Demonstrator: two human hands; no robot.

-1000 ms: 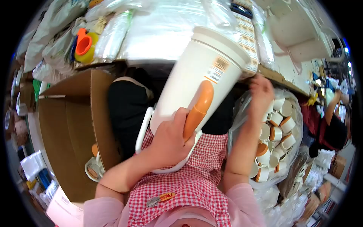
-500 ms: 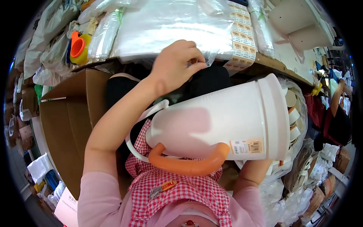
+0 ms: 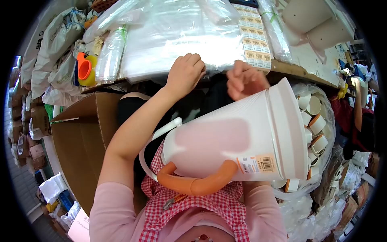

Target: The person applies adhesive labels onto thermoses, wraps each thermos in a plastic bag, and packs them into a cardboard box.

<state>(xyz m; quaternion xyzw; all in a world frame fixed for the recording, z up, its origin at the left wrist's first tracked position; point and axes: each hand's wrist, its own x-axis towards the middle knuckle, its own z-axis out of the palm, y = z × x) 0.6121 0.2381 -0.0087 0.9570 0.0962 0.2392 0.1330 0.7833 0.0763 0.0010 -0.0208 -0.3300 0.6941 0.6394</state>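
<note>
A white plastic bucket (image 3: 209,137) lies on its side across my lap, its wide rim facing right. It has a white handle (image 3: 147,161) with a curved orange grip (image 3: 197,183), and a barcode label (image 3: 256,163) sits near the rim. My left hand (image 3: 186,74) is at the front edge of a stack of clear plastic bags (image 3: 177,44), its fingers curled closed; what they hold is hidden. Beyond the bucket, my right hand (image 3: 246,80) is slightly blurred, with loosely bent fingers apart and nothing visible in them. The bucket hides most of my right forearm.
An open cardboard box (image 3: 76,141) stands at my left. To the right, a clear bag holds several white and orange pieces (image 3: 316,125). A sheet of barcode stickers (image 3: 256,40) lies beside the plastic bags. More white buckets (image 3: 318,24) stand at the back right; another person's arm (image 3: 358,105) shows farther right.
My right hand has come into view above the bucket. My left hand has shifted slightly left and down, its fingers more curled. The bucket sits slightly lower in view.
</note>
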